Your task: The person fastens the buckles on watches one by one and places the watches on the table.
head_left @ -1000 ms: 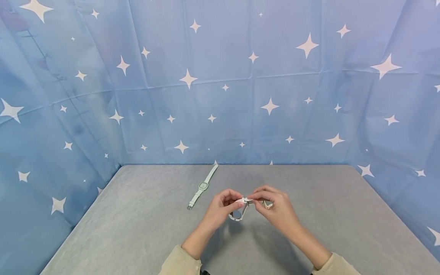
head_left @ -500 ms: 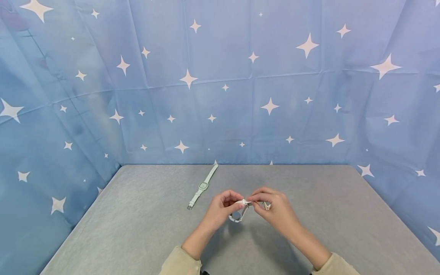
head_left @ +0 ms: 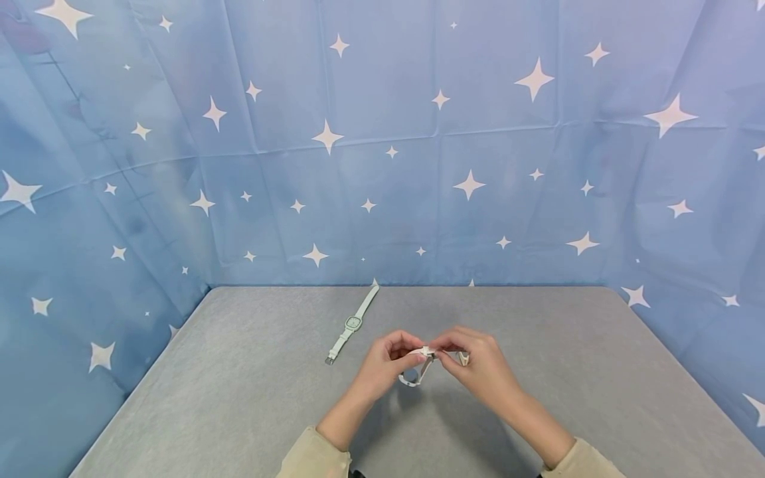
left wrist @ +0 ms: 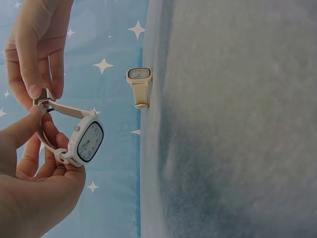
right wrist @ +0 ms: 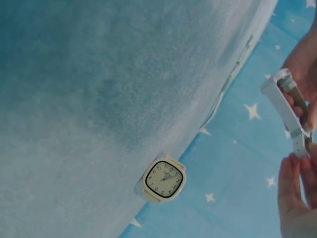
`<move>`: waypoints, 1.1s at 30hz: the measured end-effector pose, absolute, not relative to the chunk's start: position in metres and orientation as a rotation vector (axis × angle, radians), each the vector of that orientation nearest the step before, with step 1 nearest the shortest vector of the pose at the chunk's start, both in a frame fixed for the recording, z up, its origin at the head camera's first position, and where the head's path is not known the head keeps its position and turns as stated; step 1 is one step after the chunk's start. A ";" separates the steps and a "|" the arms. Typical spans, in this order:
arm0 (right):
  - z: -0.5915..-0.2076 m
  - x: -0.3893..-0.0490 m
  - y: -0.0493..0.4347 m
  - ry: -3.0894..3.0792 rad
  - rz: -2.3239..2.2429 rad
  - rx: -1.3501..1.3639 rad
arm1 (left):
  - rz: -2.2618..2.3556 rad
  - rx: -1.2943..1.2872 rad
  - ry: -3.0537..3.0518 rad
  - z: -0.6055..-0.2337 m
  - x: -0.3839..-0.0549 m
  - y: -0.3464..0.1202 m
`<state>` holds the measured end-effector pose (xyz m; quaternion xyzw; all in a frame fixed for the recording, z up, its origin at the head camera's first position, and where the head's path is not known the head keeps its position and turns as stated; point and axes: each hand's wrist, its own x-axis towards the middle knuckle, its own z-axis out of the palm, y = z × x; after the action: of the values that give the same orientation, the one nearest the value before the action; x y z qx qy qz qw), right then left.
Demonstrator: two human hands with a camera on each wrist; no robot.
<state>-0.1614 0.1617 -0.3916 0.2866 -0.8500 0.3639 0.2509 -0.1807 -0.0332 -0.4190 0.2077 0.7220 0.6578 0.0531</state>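
Observation:
A white wristwatch [left wrist: 90, 141] with a squarish dial is held up between both hands, its strap bent into a loop. My left hand [head_left: 382, 364] pinches the strap between thumb and fingers, with the case hanging below. From the right, my right hand [head_left: 483, 364] pinches the strap by the buckle [left wrist: 44, 98]. Thumbs and fingertips meet at that spot and partly cover the strap ends. In the right wrist view the strap [right wrist: 283, 101] shows edge-on between the hands.
A pale green watch [head_left: 353, 323] lies stretched out on the grey table [head_left: 239, 385], left of the hands. Beyond the right hand is a cream watch [right wrist: 164, 179], its strap closed into a loop, mostly hidden in the head view. A blue star-patterned cloth [head_left: 382, 166] hangs behind the table.
My right fingertips have shifted slightly left along the strap, closer to the left fingertips. The white watch and the left hand have barely moved; the other watches lie as before.

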 end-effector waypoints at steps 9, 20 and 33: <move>-0.393 -0.162 0.161 -2.342 1.012 0.764 | 1.980 0.640 2.210 -0.417 -0.181 -0.032; -0.396 -0.162 0.162 -2.242 1.224 0.715 | 2.048 0.599 2.167 -0.411 -0.181 -0.034; -0.396 -0.167 0.162 -2.254 1.117 0.738 | 2.036 0.634 2.168 -0.416 -0.185 -0.036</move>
<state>-0.1671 0.1622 -0.3959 0.2719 -0.8309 0.4119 0.2568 -0.1848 -0.0357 -0.4159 0.2083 0.7120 0.6687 0.0500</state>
